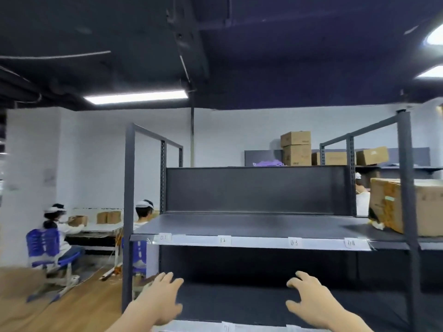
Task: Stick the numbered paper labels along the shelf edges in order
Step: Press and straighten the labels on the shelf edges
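My left hand (163,300) and right hand (309,301) hover empty, fingers spread. I see labels (222,240) 01 to 04 along the edge of the shelf (239,225).

People (57,225) are sitting on blue chairs (44,243) at a desk (105,228); boxes (296,148) are standing stacked behind; big box (424,207) is lying right.
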